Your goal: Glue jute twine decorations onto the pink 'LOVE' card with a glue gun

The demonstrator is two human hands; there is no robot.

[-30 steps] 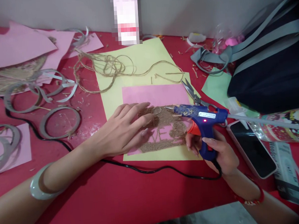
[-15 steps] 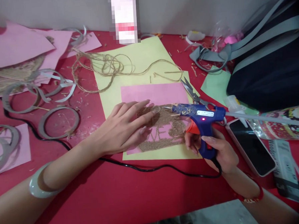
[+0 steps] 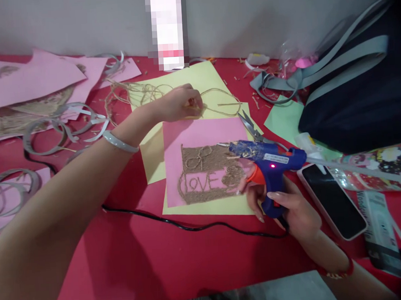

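My left hand (image 3: 181,102) reaches far over the yellow paper (image 3: 199,76) and its fingers are closed in a pinch on the loose jute twine (image 3: 140,92). My right hand (image 3: 287,206) grips the handle of a blue glue gun (image 3: 266,157), whose nozzle points left over the jute design (image 3: 205,174). That design spells LOVE and lies on a pink sheet (image 3: 202,132). The gun's red light is on. Its black cord (image 3: 191,226) runs left across the red table (image 3: 193,266).
Scissors (image 3: 251,127) lie just behind the glue gun. A phone (image 3: 334,201) lies at the right, beside a dark bag (image 3: 359,97) with grey straps. Grey paper rings (image 3: 52,135) and pink sheets (image 3: 32,80) crowd the left side. A green sheet (image 3: 282,116) sits by the bag.
My left hand lifted off the jute design and moved back to the twine, which it now pinches. The LOVE lettering is uncovered. The glue gun has barely moved.
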